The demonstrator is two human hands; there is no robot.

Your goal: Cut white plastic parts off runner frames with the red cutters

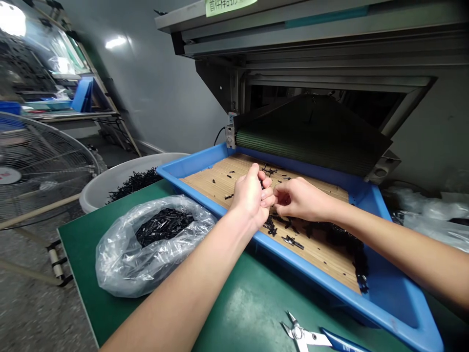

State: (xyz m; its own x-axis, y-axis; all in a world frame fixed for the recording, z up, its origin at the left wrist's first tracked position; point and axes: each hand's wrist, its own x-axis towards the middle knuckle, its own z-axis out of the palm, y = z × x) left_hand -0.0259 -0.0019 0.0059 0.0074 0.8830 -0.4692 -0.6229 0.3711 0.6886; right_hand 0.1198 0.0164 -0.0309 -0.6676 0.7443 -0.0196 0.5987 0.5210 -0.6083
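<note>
Over a blue tray (384,308) lined with cardboard (205,178), my two hands meet near the middle. My left hand (252,193) is turned palm up with its fingers curled round a small black plastic part (261,184), mostly hidden by the fingers. Close against it, my right hand (298,199) has thumb and fingertips pinched together; what is between them is too small or hidden to make out. Loose black plastic parts (292,242) lie on the cardboard below my hands, with a thicker heap (340,234) under my right forearm.
A clear plastic bag (120,264) of black parts stands on the green table (234,303). Cutting pliers (298,335) lie at the front edge. A white tub (90,190) sits behind left, beside a fan (44,166). A conveyor belt (293,139) ends above the tray's far side.
</note>
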